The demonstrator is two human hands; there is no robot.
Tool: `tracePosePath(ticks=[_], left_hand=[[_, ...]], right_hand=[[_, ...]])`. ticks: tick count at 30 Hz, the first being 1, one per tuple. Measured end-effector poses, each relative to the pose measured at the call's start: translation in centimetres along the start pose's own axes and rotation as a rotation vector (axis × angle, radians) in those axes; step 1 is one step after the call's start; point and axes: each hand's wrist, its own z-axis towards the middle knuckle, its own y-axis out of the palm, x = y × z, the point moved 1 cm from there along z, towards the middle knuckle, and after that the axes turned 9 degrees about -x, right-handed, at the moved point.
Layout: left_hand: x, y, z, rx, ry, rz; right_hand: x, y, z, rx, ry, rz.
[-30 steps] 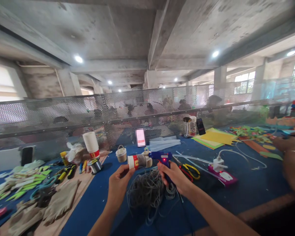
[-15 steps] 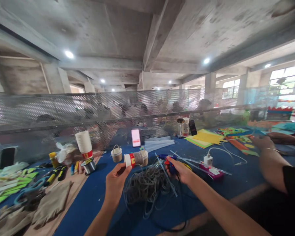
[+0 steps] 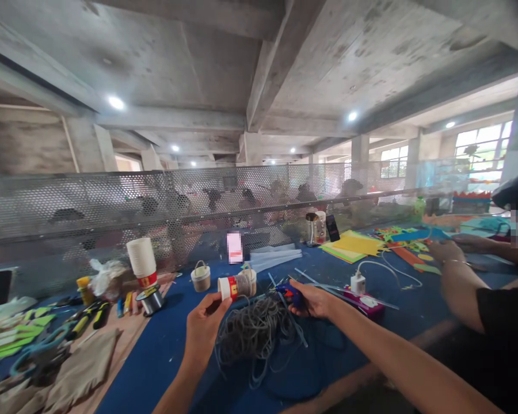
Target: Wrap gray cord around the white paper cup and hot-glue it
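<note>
My left hand (image 3: 202, 326) pinches a white paper cup (image 3: 225, 288) with a red band, lying sideways. Grey cord (image 3: 242, 286) is wound round part of the cup. A blue glue gun (image 3: 290, 293) with a red trigger is gripped in my right hand (image 3: 314, 300), its nozzle end toward the cup but apart from it. Below both hands spreads a tangled heap of grey cord (image 3: 259, 326). Behind the cup stand a small handled basket (image 3: 201, 279) and another small basket (image 3: 252, 279), partly covered by the cup.
Glue sticks (image 3: 276, 257) lie near a propped phone (image 3: 234, 247). To the left are stacked paper cups (image 3: 140, 257), a wire spool (image 3: 151, 301), a pair of gloves (image 3: 84, 368) and scissors (image 3: 38, 348). A white charger plug (image 3: 358, 283) sits on a purple power strip (image 3: 373, 309). A co-worker's hands (image 3: 446, 253) work at right.
The view has shifted slightly. My right hand has lowered and turned the glue gun, whose nozzle now sits a little lower. My left hand still holds the cup in nearly the same place.
</note>
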Motion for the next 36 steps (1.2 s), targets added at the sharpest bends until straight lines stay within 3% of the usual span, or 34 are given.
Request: tracePosePath(ticks=[5,8,11,12,15,18,21,24,28,32,36], left_hand=[[0.4,0.1,-0.1,-0.005,-0.003,0.011],[0.6,0.2,-0.2,-0.022,-0.009,0.001],[0.8,0.3,-0.4,-0.047,-0.031,-0.039],[0.9,0.4,-0.5,-0.056,-0.037,-0.057],[1.2,0.4,-0.7,-0.058,-0.034,-0.107],[1.6,0.3,-0.9,-0.056,-0.033,-0.121],[2.1,0.2,-0.9,-0.049,-0.051,-0.102],[2.5,0.1,-0.9,-0.03,-0.067,-0.086],[2.4,0.0,-0.7,-0.017,-0.061,-0.045],[2.1,0.2,-0.7,-0.067,-0.052,-0.013],[2.1,0.5,-1.0,-0.116,-0.069,0.002]], right_hand=[[-0.5,-0.8,-2.0,0.193,-0.055,-0.429],[-1.3,-0.8,-3.1,0.332,-0.224,-0.626],[-1.7,1.1,-3.4,0.369,-0.393,-0.733],[-1.7,2.3,-3.2,0.331,-0.439,-0.755],[-0.9,6.5,-2.5,0.003,-0.529,-0.616],[0.1,9.7,-1.7,-0.254,-0.428,-0.399],[0.5,10.7,-0.8,-0.342,-0.315,-0.356],[0.3,10.2,0.1,-0.289,-0.338,-0.459],[-0.7,9.6,0.1,-0.185,-0.543,-0.639],[-1.6,9.7,-0.7,-0.07,-0.681,-0.64],[-2.0,9.5,-1.4,0.088,-0.915,-0.687]])
